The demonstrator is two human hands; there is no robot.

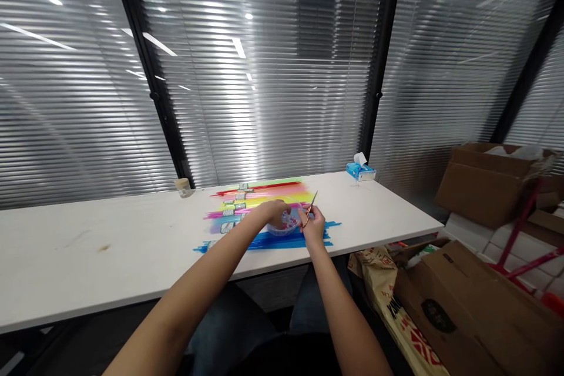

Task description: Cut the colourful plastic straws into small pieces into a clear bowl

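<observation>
My right hand is closed around a pair of scissors, its blades pointing up and away from me. Just left of it stands a clear plastic bowl with small pink and white bits inside. Over the bowl's left side, my left hand dips in with fingers bent and pressed together; whatever they pinch is too small to make out. Beneath and around the bowl lie bundles of long thin colored strips: blue ones nearest me, then purple, magenta, yellow, red and green ones, several with paper bands.
A white table runs along windows with blinds. On it stand a small lidded jar at the back left and a blue tissue box at the back right. Cardboard boxes and a printed sack sit below on the right.
</observation>
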